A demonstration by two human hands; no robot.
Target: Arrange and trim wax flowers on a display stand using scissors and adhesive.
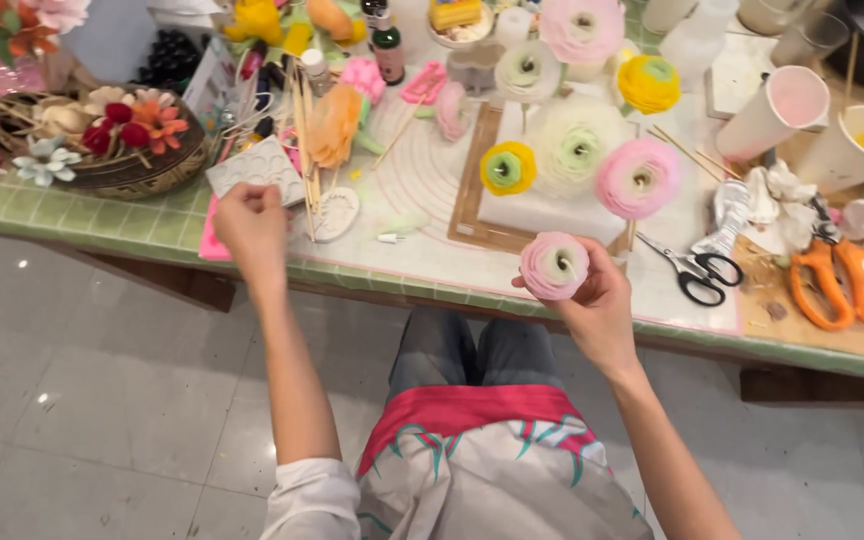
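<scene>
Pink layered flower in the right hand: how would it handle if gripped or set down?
The pink flower looks light: the right hand holds it at the fingertips. Its thin layered petals probably crush easily. Its rounded head would likely roll or tip if laid down.

A small dark glass bottle with a reddish-brown paper label (388,44) stands at the far edge of the table. Just left of it lies a small white plastic bottle with a pale label (316,68).

A round pink handmade flower (553,265) with layered ruffled petals paling to a cream-green centre sits at lower centre-right of the frame, face turned upward, held just off the near edge of the green-tiled worktable.
</scene>
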